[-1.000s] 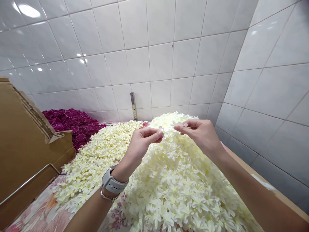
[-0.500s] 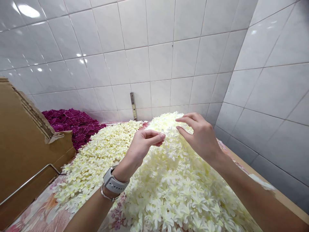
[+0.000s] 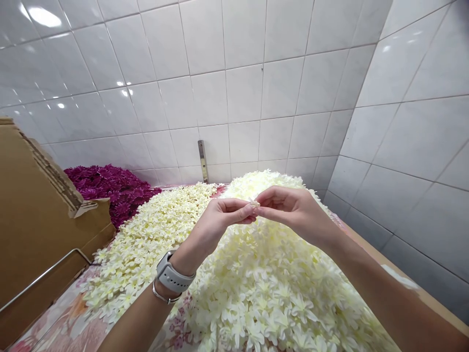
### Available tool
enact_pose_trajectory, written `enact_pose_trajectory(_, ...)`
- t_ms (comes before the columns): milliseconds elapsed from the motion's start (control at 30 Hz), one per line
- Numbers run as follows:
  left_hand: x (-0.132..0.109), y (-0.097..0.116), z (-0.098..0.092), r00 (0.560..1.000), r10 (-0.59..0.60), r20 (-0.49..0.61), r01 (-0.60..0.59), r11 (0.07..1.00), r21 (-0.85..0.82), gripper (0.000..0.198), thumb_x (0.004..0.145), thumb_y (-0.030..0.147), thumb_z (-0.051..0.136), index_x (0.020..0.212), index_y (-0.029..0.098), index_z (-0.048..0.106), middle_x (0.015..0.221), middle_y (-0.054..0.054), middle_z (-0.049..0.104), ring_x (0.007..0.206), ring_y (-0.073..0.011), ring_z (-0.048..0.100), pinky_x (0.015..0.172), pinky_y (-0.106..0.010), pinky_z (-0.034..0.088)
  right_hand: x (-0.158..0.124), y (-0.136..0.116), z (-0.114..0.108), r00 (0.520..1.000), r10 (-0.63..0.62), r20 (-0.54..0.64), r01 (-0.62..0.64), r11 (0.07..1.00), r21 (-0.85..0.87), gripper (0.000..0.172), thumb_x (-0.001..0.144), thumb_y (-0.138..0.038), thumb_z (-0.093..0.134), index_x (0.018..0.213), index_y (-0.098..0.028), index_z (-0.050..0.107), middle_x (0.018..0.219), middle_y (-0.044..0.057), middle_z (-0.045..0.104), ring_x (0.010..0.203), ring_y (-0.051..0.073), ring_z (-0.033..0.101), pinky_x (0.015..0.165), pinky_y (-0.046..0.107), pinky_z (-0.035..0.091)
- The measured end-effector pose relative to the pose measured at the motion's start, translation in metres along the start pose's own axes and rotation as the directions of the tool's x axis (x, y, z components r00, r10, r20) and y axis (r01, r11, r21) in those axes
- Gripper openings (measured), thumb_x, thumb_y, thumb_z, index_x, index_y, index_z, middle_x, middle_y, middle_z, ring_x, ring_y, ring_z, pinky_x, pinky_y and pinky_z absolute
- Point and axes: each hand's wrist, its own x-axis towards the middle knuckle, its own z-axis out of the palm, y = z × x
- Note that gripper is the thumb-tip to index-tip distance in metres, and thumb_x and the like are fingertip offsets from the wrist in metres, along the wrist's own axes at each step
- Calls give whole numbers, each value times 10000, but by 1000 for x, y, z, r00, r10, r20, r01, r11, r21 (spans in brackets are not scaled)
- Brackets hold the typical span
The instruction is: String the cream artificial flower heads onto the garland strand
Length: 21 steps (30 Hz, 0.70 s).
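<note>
Both hands meet above a large heap of white artificial flowers [image 3: 271, 298]. My left hand [image 3: 216, 225], with a grey watch [image 3: 175, 274] on its wrist, is closed in a pinch. My right hand [image 3: 293, 210] comes in from the right, its thumb and forefinger also pinched. Between the fingertips of the two hands shows one small white flower [image 3: 254, 203]; the fingers cover most of it. To the left of the heap lies a flatter spread of smaller, creamier flowers [image 3: 157, 230].
A cardboard box [image 3: 40, 210] stands at the left with a bent metal rod [image 3: 44, 276] before it. Behind it is a pile of purple flowers [image 3: 113, 190]. A floral cloth [image 3: 84, 322] lies under the flowers. Tiled walls [image 3: 242, 93] close off the back and right; a metal strip [image 3: 202, 161] stands against the back one.
My right hand has moved left and slightly down from above the heap, and its spread fingers have closed at my left fingertips. The left hand has barely moved.
</note>
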Motion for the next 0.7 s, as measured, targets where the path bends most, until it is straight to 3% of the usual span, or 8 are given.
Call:
enact_pose_trajectory(100, 0, -1, 0, 1000, 15, -1, -15, 1000, 21, 203, 681, 342, 715, 785, 170, 747, 793, -57, 714, 768, -150, 617, 759, -271, 458, 1, 1, -1, 999, 37, 19, -39, 997, 69, 260, 769, -415, 633, 848, -169, 611, 846, 51, 634, 784, 163, 613, 692, 287, 497)
enact_pose_trajectory(400, -2, 1, 2, 998, 46, -52, -42, 996, 77, 169, 716, 326, 675, 787, 189, 746, 824, -52, 719, 797, -155, 626, 748, -262, 477, 3, 6, -2, 996, 61, -70, -57, 997, 49, 233, 787, -399, 600, 777, -167, 585, 746, 27, 579, 662, 119, 525, 546, 233, 403)
enact_pose_trajectory(700, -3, 1, 5, 990, 63, -129, -48, 992, 114, 182, 692, 330, 685, 776, 181, 747, 799, -57, 705, 788, -168, 614, 744, -285, 485, 4, 7, -1, 989, 112, -99, -106, 992, 63, 110, 734, -254, 574, 790, -185, 638, 819, 33, 602, 751, 142, 529, 624, 257, 426)
